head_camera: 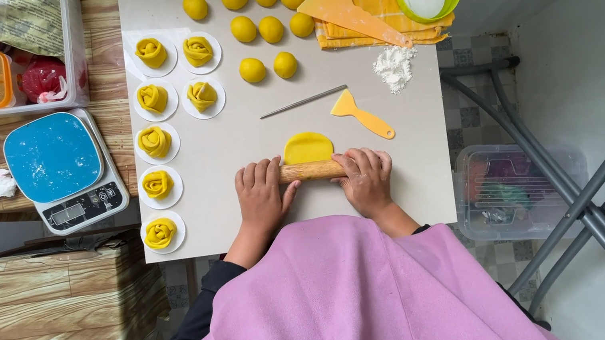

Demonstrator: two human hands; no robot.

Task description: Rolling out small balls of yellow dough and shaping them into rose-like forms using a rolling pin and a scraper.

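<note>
Hands lie palm-down on a wooden rolling pin near the front edge of the grey tabletop. The left hand covers the pin's left end, fingers stretched flat and close together over it; the right hand covers the right end the same way, fingers extended rather than curled round the wood. Just beyond the pin, touching it, sits a flattened disc of yellow dough, half-round where it shows.

Farther back lie a thin metal rod and a small yellow scraper. Toward the back edge sit nine yellow dough balls, and by the right edge a little heap of white flour. Along the left edge run seven dough roses on white paper rounds. Off the tabletop to the left stands a blue kitchen scale.
</note>
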